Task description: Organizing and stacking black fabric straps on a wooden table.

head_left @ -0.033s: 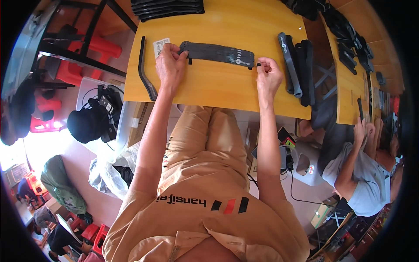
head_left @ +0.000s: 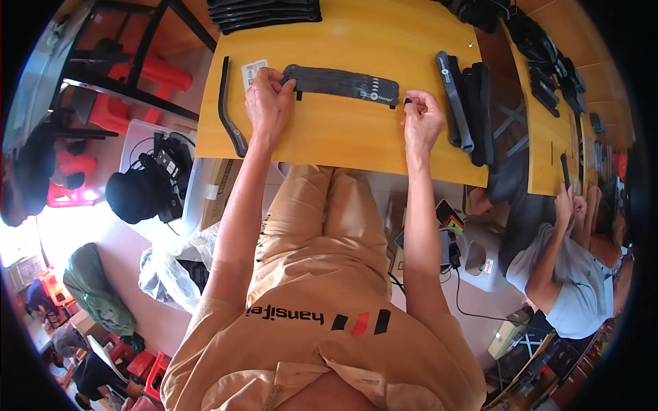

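A flat bundle of black straps [head_left: 336,82], fanned slightly with pale printing near its right end, lies across the front part of the yellow table [head_left: 329,133]. My left hand [head_left: 269,106] pinches the bundle's left end between thumb and fingers. Just off the other end, my right hand [head_left: 423,125] has its fingers drawn together on a small black piece [head_left: 408,101], whose kind I cannot make out. Two short black tabs stick out below the bundle's near edge. Behind my left fingers lies a white printed label sheet [head_left: 254,71], partly covered.
One curved black strap [head_left: 225,109] lies left of my left hand. More black straps [head_left: 456,103] lie at the right, and a stacked pile [head_left: 264,15] stands at the back. A co-worker in a grey shirt [head_left: 572,281] works at another table on the right. A bin with black gear [head_left: 157,178] stands at left.
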Demonstrator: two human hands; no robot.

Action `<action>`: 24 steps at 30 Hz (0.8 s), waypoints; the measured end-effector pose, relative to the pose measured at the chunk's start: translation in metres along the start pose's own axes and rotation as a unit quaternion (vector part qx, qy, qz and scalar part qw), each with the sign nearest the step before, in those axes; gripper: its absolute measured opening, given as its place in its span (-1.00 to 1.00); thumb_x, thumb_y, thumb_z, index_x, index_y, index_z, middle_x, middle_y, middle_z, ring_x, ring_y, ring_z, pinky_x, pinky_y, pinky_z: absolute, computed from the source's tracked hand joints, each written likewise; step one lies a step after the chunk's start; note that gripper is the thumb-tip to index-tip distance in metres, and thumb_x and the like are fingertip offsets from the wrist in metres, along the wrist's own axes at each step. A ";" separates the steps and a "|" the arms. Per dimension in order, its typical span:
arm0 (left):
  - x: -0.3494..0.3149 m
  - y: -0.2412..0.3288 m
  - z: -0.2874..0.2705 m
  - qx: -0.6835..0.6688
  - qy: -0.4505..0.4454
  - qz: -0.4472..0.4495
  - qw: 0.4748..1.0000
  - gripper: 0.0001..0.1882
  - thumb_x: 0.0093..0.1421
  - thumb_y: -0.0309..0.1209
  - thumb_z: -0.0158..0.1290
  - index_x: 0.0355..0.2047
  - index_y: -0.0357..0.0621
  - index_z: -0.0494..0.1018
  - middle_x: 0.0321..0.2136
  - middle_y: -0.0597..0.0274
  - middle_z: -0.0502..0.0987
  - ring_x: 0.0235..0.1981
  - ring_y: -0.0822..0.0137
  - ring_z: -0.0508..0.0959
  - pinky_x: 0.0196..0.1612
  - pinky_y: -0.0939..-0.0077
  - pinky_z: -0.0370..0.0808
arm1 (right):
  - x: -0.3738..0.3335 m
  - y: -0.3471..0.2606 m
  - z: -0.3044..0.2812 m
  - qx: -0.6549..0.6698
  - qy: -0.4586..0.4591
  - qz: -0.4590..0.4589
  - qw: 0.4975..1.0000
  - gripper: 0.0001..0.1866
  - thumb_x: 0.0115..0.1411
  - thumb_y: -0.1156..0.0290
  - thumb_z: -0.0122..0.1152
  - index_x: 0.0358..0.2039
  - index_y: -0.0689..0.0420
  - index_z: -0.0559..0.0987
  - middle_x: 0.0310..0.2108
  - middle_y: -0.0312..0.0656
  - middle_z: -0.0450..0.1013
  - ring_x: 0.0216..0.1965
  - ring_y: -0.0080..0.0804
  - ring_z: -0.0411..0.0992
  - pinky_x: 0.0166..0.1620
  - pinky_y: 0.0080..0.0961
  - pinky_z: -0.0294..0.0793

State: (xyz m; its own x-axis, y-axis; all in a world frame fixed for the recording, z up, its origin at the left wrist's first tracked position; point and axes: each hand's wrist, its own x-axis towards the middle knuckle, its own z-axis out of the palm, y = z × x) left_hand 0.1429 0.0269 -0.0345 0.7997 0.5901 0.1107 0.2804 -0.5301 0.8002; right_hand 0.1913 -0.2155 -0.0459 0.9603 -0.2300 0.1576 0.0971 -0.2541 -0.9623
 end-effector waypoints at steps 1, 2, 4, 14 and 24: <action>0.000 0.002 -0.002 0.000 0.002 -0.001 1.000 -0.75 -0.02 -0.37 0.19 -0.37 -0.21 0.41 -0.66 0.25 0.42 -0.58 0.26 0.45 -0.42 0.39 0.40 | 0.000 0.000 0.001 0.002 -0.001 -0.004 1.000 -0.91 -0.01 0.67 0.15 -0.44 0.25 0.55 -0.58 -0.32 0.40 -0.60 -0.66 0.33 -0.60 -0.70 0.33; 0.000 0.003 -0.003 -0.001 0.004 -0.003 1.000 -0.76 -0.01 -0.38 0.18 -0.37 -0.22 0.41 -0.67 0.25 0.41 -0.58 0.25 0.45 -0.42 0.39 0.40 | 0.001 -0.001 0.002 0.042 0.000 -0.002 0.999 -0.89 0.00 0.67 0.14 -0.42 0.25 0.55 -0.56 -0.32 0.40 -0.59 -0.66 0.34 -0.62 -0.70 0.34; 0.002 -0.004 -0.002 -0.045 0.025 0.023 0.998 -0.78 0.00 -0.41 0.16 -0.38 -0.24 0.40 -0.61 0.22 0.44 -0.58 0.23 0.46 -0.42 0.37 0.40 | 0.001 -0.002 0.003 0.084 0.000 -0.005 0.996 -0.88 0.00 0.67 0.13 -0.41 0.24 0.54 -0.54 -0.33 0.40 -0.58 -0.67 0.34 -0.64 -0.70 0.34; -0.048 0.002 -0.017 0.156 -0.026 0.271 0.949 -0.39 0.12 -0.27 0.04 0.16 -0.21 0.18 0.20 0.02 0.15 0.24 0.10 0.12 0.21 0.05 0.09 | -0.015 -0.023 0.006 -0.222 -0.069 -0.302 0.925 -0.70 0.02 0.56 0.19 -0.18 0.24 0.50 -0.15 -0.09 0.41 -0.14 -0.17 0.40 -0.09 -0.27 0.40; -0.048 -0.009 -0.017 0.249 -0.126 0.268 0.922 -0.28 0.19 -0.01 -0.12 0.26 -0.11 0.02 0.29 0.16 -0.03 0.31 0.16 -0.04 0.27 -0.05 -0.12 | -0.031 -0.005 -0.012 -0.479 -0.178 -0.326 0.795 -0.48 0.24 0.20 -0.02 0.14 0.20 0.27 0.22 -0.05 0.11 0.24 -0.17 0.07 0.24 -0.09 -0.01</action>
State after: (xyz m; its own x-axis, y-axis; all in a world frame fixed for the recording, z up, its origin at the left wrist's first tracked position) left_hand 0.0927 0.0138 -0.0370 0.9748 0.0337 0.2206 -0.0333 -0.9555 0.2931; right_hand 0.1584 -0.2182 -0.0429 0.8172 0.4814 0.3169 0.5250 -0.8487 -0.0646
